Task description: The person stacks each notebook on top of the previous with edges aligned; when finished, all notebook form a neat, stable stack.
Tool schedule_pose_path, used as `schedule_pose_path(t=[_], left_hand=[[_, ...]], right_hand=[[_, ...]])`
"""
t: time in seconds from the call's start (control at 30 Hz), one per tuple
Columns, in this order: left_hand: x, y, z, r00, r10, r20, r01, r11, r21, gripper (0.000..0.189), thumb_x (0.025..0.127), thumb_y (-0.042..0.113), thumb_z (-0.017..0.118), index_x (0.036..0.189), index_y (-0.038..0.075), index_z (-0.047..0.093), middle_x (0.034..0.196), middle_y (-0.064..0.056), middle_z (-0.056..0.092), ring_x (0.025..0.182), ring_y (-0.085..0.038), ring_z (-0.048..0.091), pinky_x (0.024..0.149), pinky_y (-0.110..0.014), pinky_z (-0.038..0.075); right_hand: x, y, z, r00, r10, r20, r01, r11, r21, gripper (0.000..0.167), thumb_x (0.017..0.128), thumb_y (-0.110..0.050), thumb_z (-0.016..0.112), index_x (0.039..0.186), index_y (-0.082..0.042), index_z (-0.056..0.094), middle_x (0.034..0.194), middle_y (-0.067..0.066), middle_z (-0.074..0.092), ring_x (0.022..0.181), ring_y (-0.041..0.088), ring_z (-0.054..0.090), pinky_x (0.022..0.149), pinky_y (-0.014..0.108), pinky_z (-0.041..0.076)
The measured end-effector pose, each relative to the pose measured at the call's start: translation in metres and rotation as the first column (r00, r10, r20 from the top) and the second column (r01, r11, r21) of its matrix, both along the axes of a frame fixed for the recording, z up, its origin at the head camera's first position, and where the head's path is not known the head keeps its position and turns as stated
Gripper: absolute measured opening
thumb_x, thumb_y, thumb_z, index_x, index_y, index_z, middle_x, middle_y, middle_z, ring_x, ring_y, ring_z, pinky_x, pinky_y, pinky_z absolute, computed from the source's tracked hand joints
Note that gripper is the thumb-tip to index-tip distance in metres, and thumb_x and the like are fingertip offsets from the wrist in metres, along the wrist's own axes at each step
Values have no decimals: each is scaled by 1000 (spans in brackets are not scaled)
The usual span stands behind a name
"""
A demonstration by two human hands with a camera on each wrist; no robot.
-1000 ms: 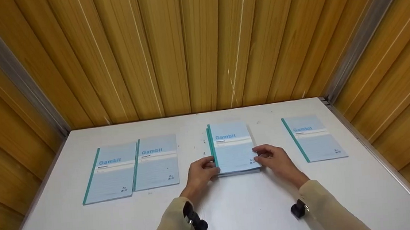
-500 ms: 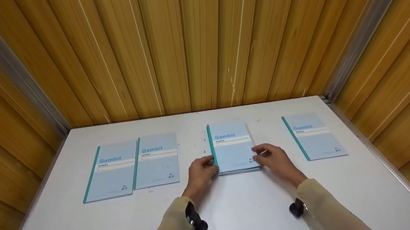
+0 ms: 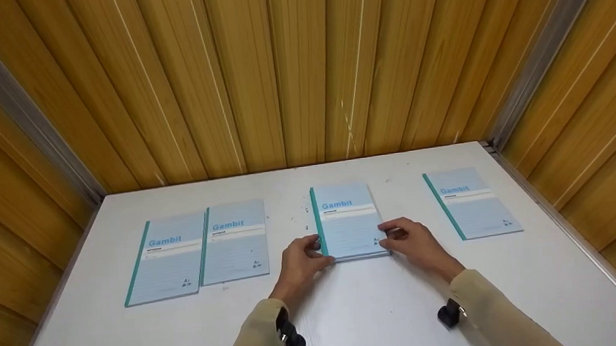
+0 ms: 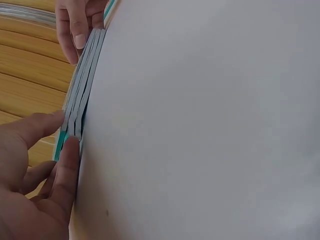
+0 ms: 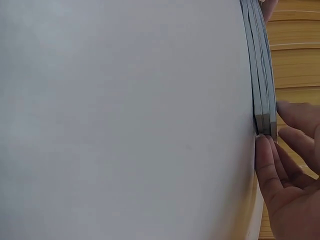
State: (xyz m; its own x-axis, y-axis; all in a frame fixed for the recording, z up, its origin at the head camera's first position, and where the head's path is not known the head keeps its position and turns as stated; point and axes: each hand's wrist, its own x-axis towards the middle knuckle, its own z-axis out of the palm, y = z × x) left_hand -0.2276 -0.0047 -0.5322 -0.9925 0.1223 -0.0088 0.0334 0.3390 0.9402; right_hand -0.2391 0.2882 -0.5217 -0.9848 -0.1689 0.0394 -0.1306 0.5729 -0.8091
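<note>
A stack of light-blue "Gambit" notebooks (image 3: 349, 222) with green spines lies in the middle of the table, its edges nearly even. In the head view my left hand (image 3: 300, 264) holds the near left corner, with the thumb by the near edge and fingers at the spine. Opposite, my right hand (image 3: 418, 244) grips the near right corner with bent thumb and fingers. Several layered page edges of the stack (image 4: 86, 82) show in the left wrist view, fingertips of the left hand (image 4: 37, 172) touching them. The right hand (image 5: 292, 165) touches the stack's other end in the right wrist view.
Two matching notebooks lie side by side at the left, the outer one (image 3: 166, 261) touching or nearly touching the inner one (image 3: 236, 244). Another single notebook (image 3: 472, 204) lies at the right. Yellow wood-look panels (image 3: 300, 74) enclose the white table (image 3: 374, 322) behind and at the sides.
The stack's top notebook and those under it have come into line at the spine and near edge. My left thumb has shifted slightly right along the near corner; the right hand has barely moved.
</note>
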Motion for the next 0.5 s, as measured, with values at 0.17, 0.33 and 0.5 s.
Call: schedule_pose_path(t=[0.17, 0.33, 0.5], left_hand=[[2, -1, -2, 999, -28, -45, 26, 999, -44, 61, 83, -6, 86, 140, -6, 63, 109, -6, 65, 95, -18, 66, 88, -34, 59], [3, -2, -4, 995, -47, -89, 41, 997, -68, 62, 84, -7, 84, 142, -3, 64, 112, -7, 66, 96, -17, 67, 90, -33, 59], [5, -3, -5, 992, -56, -114, 43, 993, -108, 53, 84, -6, 85, 135, 1, 71, 110, -5, 64, 96, -16, 67, 89, -34, 59]], right_hand=[[3, 0, 1, 1000, 7, 16, -7, 1000, 17, 36, 96, -15, 81, 130, -8, 72, 121, 6, 72, 108, 24, 68, 93, 35, 55], [4, 2, 0, 999, 37, 2, -37, 999, 27, 37, 96, -15, 81, 131, -7, 72, 122, 5, 70, 109, 24, 68, 96, 39, 55], [8, 4, -1, 998, 55, 16, -55, 998, 20, 41, 94, -15, 82, 133, -8, 72, 127, 7, 70, 113, 26, 67, 99, 41, 55]])
